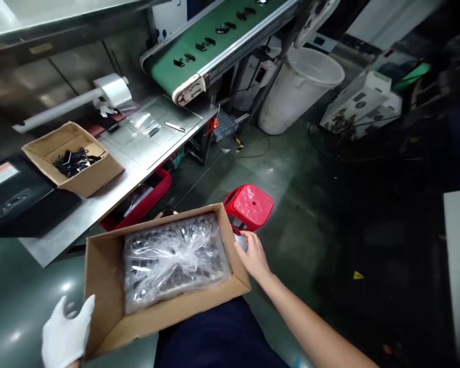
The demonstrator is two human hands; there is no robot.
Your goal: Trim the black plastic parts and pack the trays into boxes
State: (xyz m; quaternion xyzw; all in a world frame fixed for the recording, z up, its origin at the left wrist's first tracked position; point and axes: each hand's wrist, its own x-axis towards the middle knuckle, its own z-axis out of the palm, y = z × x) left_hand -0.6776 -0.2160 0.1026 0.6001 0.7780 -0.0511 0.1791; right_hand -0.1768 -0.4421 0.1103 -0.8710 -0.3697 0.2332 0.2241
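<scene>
In front of my dark trousers is an open cardboard box [187,319], tilted in the view. Inside it lies a bundle wrapped in clear plastic [176,260], its film gathered at the middle; small dark shapes show dimly through it. My left hand [66,329], in a white glove, is against the left end wall, thumb at the edge and fingers curved outward. At the opposite end my bare right hand [255,255] holds the right wall, fingers bent on the outside. A small whitish patch beside its thumb cannot be made out.
Beyond the box stands a red stool [253,204]. On the left, a metal bench [138,148] carries a carton [92,176] of black parts and a roll of film [113,91]. A green conveyor belt [193,38] and a large white bin [291,97] lie farther back.
</scene>
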